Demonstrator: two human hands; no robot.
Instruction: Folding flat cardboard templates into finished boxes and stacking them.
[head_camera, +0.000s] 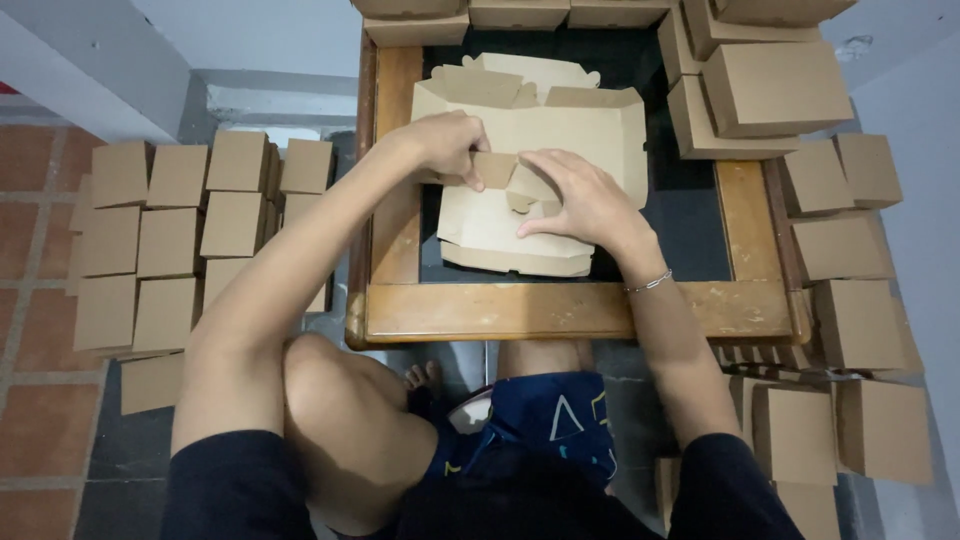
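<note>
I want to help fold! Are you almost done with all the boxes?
Many are done: folded boxes cover the floor on the left, more are stacked on the right. The left hand and right hand are folding a flat box now. A few flat sheets lie beneath it on the table.

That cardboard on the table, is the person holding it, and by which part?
Yes. The left hand pinches a small flap of the flat cardboard box; the right hand presses on its folded flaps.
</note>
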